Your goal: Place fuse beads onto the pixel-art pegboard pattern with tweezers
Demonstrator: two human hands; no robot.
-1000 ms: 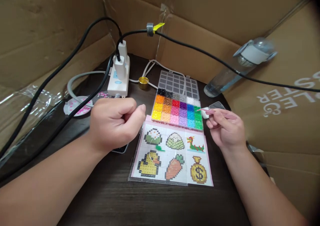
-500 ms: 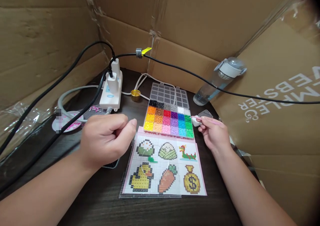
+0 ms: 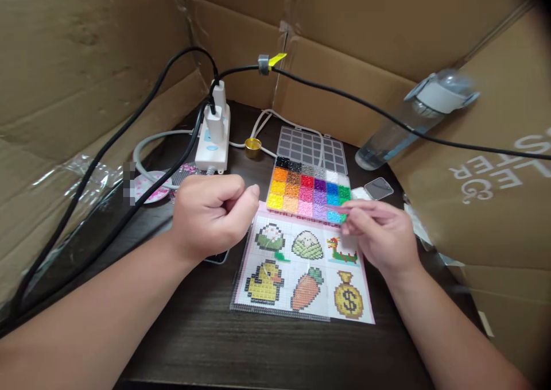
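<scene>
My right hand [image 3: 383, 232] grips pink tweezers [image 3: 340, 209]. Their tips hover over the lower right of the bead box [image 3: 307, 190], a tray of small beads sorted by colour. Whether a bead sits in the tips is too small to tell. My left hand [image 3: 215, 215] is a closed fist, thumb on top, left of the pattern sheet [image 3: 368, 312], with nothing visible in it. A clear pegboard [image 3: 284, 314] covers most of the sheet, which shows pixel pictures such as a duck, a carrot and a money bag. A small patch of green beads [image 3: 282, 257] lies on the pegboard.
Behind are a white power strip [image 3: 213, 154], a gold cup [image 3: 252, 147] and the box's open lid [image 3: 312, 149]. A water bottle [image 3: 404, 120] stands at right. Black cable [image 3: 344, 97] crosses above. A plate with pink bits [image 3: 150, 187] lies left. Cardboard walls [image 3: 241, 34] surround the table.
My right hand has drawn the tweezers from the green compartments toward me, to the lower blue and purple ones. My left fist stays closed. The whole view has shifted.
</scene>
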